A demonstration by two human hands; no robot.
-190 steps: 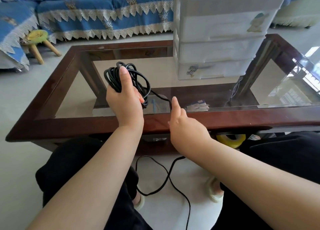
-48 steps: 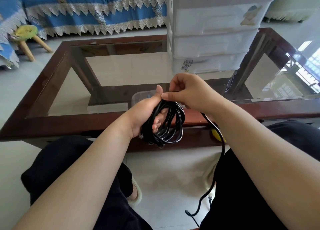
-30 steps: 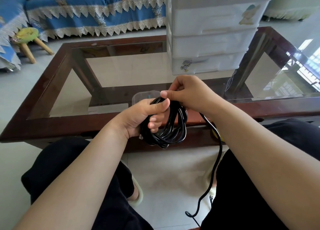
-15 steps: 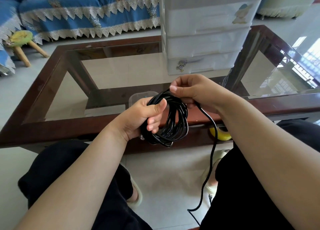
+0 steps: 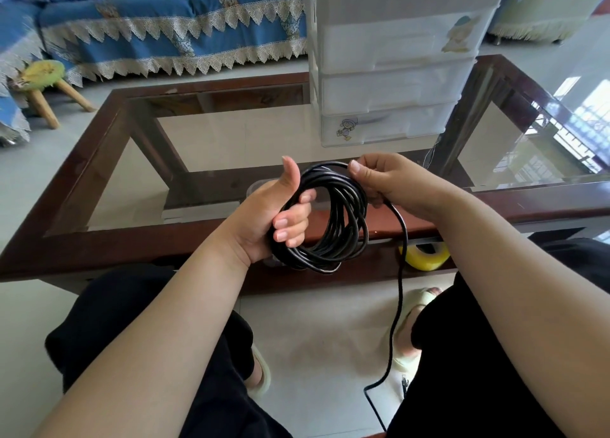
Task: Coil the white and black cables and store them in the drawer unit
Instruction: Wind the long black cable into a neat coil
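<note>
Head | left grip [image 5: 264, 219] clutches black cable [image 5: 333, 219] coil | right grip [image 5: 392, 180] pinches strand

Cable [image 5: 340, 213]: black, smooth, slight sheen. Table [image 5: 99, 160]: glossy dark wood frame, clear glass top. Drawer unit [image 5: 389, 87]: translucent white plastic. Stool [image 5: 43, 77]: pale wood legs. Sofa cover [image 5: 171, 24]: blue cloth, lace trim.

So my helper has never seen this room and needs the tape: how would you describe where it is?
Find the glass-topped wooden coffee table. Under its near rail, right of the black cable coil, sits the yellow tape roll, the only bright yellow ring there.
</note>
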